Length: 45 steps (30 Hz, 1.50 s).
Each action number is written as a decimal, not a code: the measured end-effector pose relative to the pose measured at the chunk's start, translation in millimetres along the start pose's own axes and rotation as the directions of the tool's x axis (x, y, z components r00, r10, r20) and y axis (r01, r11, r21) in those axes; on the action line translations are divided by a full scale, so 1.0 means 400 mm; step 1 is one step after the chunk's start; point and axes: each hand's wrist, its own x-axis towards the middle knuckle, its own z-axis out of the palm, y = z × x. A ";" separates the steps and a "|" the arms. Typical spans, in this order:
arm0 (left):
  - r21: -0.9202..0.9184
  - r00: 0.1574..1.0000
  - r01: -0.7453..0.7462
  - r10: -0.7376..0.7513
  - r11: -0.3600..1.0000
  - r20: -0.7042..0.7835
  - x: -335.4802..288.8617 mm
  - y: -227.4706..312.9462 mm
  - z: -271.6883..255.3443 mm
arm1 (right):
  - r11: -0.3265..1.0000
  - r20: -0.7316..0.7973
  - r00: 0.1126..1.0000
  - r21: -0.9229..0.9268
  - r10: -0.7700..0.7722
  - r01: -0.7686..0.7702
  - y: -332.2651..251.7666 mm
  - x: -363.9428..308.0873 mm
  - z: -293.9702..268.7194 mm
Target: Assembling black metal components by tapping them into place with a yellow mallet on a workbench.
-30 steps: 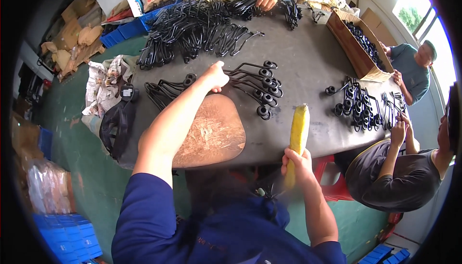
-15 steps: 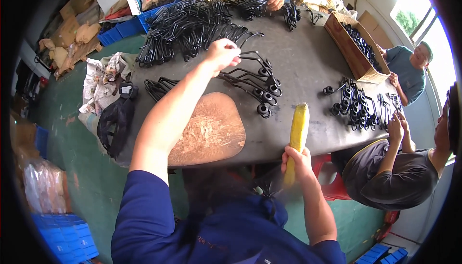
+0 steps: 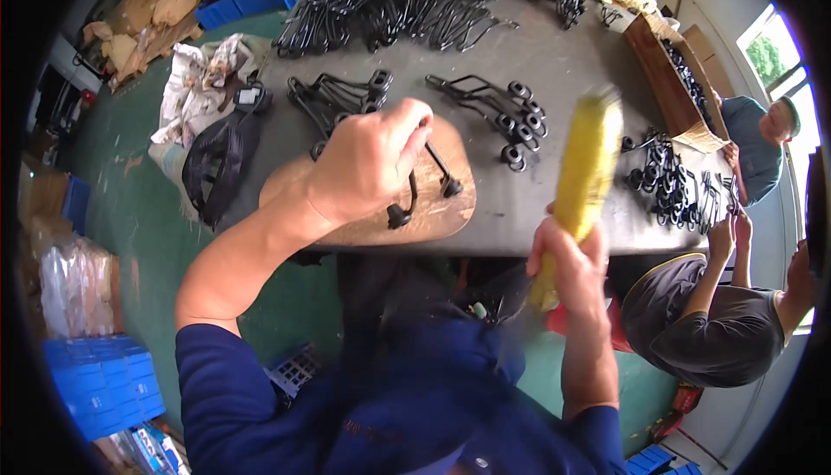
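Note:
My left hand [image 3: 368, 159] pinches a black bent metal rod [image 3: 439, 163] above the wooden board [image 3: 463, 142] at the table's near edge. Two ends of the rod, with black rubber bushings, hang below my fingers; its upper part is hidden by the hand. My right hand [image 3: 570, 263] is wrapped round a thick yellow bar [image 3: 590, 159], held upright and slightly blurred beside the board. Several rods with bushings [image 3: 511, 116] lie right of the board. More bent rods [image 3: 333, 99] lie behind my left hand, some with bushings.
A large heap of black rods [image 3: 389, 8] covers the far side of the table [image 3: 571, 60]. At the right stand a long cardboard box [image 3: 666, 86] of small black parts and a cluster of rods [image 3: 662, 181]. Co-workers sit along that edge. A black bag [image 3: 216, 155] hangs at the left.
My left hand has come nearer, from the far rods to above the board, with a rod in it. The yellow bar has risen in my right hand. The whole view has shifted.

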 end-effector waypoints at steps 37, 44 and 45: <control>-0.502 0.859 0.464 -0.510 0.730 0.051 0.084 -0.241 -0.213 | 0.954 0.062 0.984 -0.262 0.165 -0.144 0.133 -0.002 -0.040; -0.414 0.582 0.750 -0.812 0.515 0.044 -0.011 -0.569 -0.178 | 0.941 -0.026 0.952 -0.148 0.304 -0.304 0.216 0.053 -0.096; -0.319 0.550 0.792 -0.835 0.521 0.000 -0.042 -0.606 -0.142 | 0.936 -0.028 0.939 -0.079 0.342 -0.343 0.217 0.053 -0.100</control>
